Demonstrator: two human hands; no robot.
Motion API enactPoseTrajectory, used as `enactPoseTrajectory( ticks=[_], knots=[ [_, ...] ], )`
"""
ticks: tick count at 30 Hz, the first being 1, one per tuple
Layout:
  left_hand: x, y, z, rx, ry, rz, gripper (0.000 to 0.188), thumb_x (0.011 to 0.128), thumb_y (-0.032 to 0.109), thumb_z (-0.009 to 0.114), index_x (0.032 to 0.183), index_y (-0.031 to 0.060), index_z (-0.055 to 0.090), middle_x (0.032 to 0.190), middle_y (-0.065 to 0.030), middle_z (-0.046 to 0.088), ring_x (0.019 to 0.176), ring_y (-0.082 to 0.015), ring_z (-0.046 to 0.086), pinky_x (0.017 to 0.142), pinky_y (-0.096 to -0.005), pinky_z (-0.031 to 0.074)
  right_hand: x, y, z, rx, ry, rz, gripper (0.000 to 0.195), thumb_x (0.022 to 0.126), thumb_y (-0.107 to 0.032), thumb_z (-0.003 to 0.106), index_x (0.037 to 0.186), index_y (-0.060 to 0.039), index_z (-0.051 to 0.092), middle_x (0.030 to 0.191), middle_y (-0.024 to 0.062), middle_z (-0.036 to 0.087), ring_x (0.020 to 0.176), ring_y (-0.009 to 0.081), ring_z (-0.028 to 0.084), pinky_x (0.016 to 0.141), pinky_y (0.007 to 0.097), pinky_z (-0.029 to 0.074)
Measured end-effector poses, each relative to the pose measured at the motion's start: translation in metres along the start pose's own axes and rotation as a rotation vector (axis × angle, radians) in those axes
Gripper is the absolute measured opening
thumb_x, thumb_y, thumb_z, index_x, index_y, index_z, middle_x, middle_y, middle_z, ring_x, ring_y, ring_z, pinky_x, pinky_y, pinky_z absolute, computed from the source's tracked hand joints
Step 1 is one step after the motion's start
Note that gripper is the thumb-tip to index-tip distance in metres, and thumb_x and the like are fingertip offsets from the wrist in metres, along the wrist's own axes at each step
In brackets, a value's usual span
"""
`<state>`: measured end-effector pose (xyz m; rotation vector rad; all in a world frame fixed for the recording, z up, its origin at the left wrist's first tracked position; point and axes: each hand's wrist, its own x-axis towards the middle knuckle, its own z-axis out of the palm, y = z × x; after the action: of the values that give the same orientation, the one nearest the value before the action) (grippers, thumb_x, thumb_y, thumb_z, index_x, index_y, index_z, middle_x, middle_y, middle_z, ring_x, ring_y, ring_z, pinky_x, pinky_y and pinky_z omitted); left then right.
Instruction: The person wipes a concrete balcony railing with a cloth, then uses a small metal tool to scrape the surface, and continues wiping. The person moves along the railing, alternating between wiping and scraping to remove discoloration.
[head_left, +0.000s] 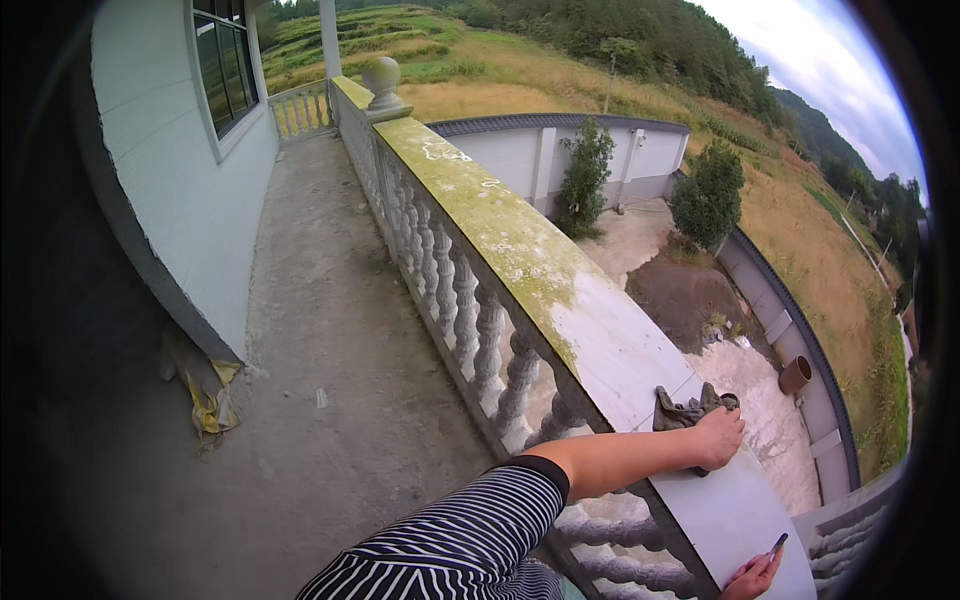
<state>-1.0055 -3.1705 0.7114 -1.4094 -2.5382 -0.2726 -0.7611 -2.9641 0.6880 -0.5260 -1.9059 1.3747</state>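
Observation:
My left hand (721, 439) is pressed on a crumpled dark grey cloth (679, 412), which lies on the white tiled top of the balustrade rail (622, 345). Some of the cloth sticks out past my fingers, and a little shows below the wrist. At the lower right edge, my right hand (754, 579) holds a small, slim dark object (780, 543); its kind is too small to tell. That hand is over the nearer stretch of white rail top. Farther along, yellow-green grime (480, 202) coats the rail, ending in a ragged border against the white part.
Grey stone balusters (491, 337) stand under the rail, with a ball finial (382, 79) on the far post. Left lies a concrete balcony floor (337, 360) beside a pale wall (172, 187). A torn yellow sack (210, 405) lies by the wall. Beyond the rail drops a walled yard (757, 382).

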Motion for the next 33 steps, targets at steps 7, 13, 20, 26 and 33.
enactPoseTrajectory(
  ticks=[7, 13, 20, 26, 33],
  knots=[
    [-0.090, -0.127, -0.063, 0.094, -0.086, -0.275, 0.030, 0.091, 0.018, 0.043, 0.110, 0.0036, 0.061, 0.135, -0.0079, 0.051, 0.130, -0.0235, 0.041, 0.100, -0.0432, 0.038, -0.006, -0.009, 0.017, 0.046, 0.027, 0.003, 0.037, 0.100, -0.012, 0.043, 0.136, -0.0039, 0.045, 0.067, -0.0035, 0.044, 0.043, 0.0021, 0.036, 0.034, 0.0183, 0.028],
    [-0.198, -0.287, -0.098, 0.268, -0.186, -0.790, 0.039, 0.099, 0.028, 0.032, 0.124, 0.0075, 0.054, 0.146, -0.0059, 0.040, 0.138, -0.0255, 0.032, 0.108, -0.0516, 0.030, -0.008, -0.021, 0.021, 0.043, 0.028, 0.017, 0.035, 0.099, -0.008, 0.044, 0.134, -0.0024, 0.048, 0.067, -0.0022, 0.047, 0.044, 0.0022, 0.036, 0.035, 0.0186, 0.029],
    [-0.242, -0.350, -0.106, 0.271, -0.112, -0.758, 0.037, 0.098, 0.028, 0.036, 0.120, 0.0064, 0.057, 0.142, -0.0090, 0.044, 0.136, -0.0285, 0.035, 0.109, -0.0477, 0.032, -0.006, -0.069, 0.056, -0.299, -0.334, -0.203, 0.032, 0.093, -0.002, 0.052, 0.124, -0.0020, 0.059, 0.063, 0.0018, 0.050, 0.051, 0.0091, 0.046, 0.047, 0.0251, 0.041],
    [-0.246, -0.353, -0.089, 0.246, 0.018, -0.733, 0.034, 0.096, 0.025, 0.039, 0.115, 0.0062, 0.060, 0.139, -0.0086, 0.049, 0.134, -0.0297, 0.036, 0.105, -0.0441, 0.036, 0.016, -0.115, 0.217, -0.833, -0.775, -0.688, 0.041, 0.086, -0.003, 0.051, 0.123, -0.0177, 0.060, 0.074, 0.0129, 0.059, 0.067, 0.0316, 0.060, 0.061, 0.0412, 0.049],
    [-0.243, -0.337, -0.097, 0.197, 0.119, -0.781, 0.033, 0.096, 0.025, 0.040, 0.113, 0.0072, 0.061, 0.137, -0.0076, 0.050, 0.134, -0.0281, 0.037, 0.105, -0.0444, 0.036, 0.044, -0.124, 0.355, -1.055, -0.947, -0.807, 0.041, 0.084, -0.004, 0.046, 0.124, -0.0088, 0.052, 0.081, 0.0172, 0.062, 0.077, 0.0361, 0.062, 0.064, 0.0452, 0.049]
  ],
)
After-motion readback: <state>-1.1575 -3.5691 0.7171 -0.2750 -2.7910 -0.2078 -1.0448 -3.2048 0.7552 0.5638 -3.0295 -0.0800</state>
